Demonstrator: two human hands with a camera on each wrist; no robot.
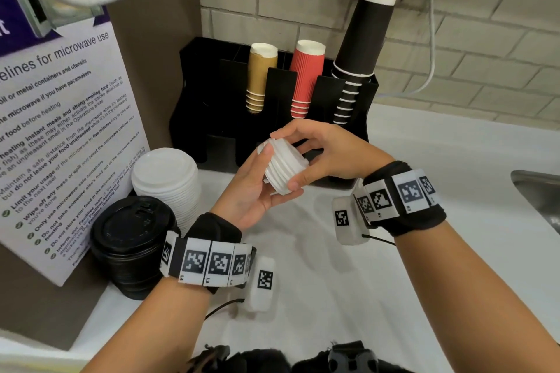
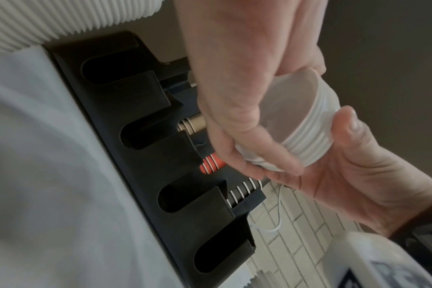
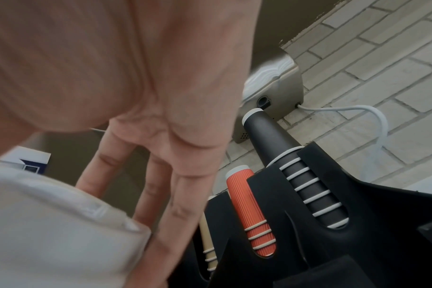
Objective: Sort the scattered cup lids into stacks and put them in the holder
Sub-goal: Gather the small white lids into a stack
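A short stack of small white lids (image 1: 288,166) is held on its side above the counter, just in front of the black holder (image 1: 197,118). My left hand (image 1: 277,174) cups it from below, thumb on the near rim. My right hand (image 1: 285,159) grips it from the right, thumb and fingers round the stack. In the left wrist view the small lid stack (image 2: 306,124) shows its hollow underside, and the holder's front slots (image 2: 136,109) look dark. A taller stack of large white lids (image 1: 166,182) and a stack of black lids (image 1: 130,239) stand on the counter at the left.
Gold cups (image 1: 260,76), red cups (image 1: 306,76) and black cups (image 1: 357,54) fill the holder's rear slots. A microwave notice board (image 1: 60,130) leans at the left. A steel sink (image 1: 539,191) lies at the right edge. The white counter (image 1: 333,281) runs toward me.
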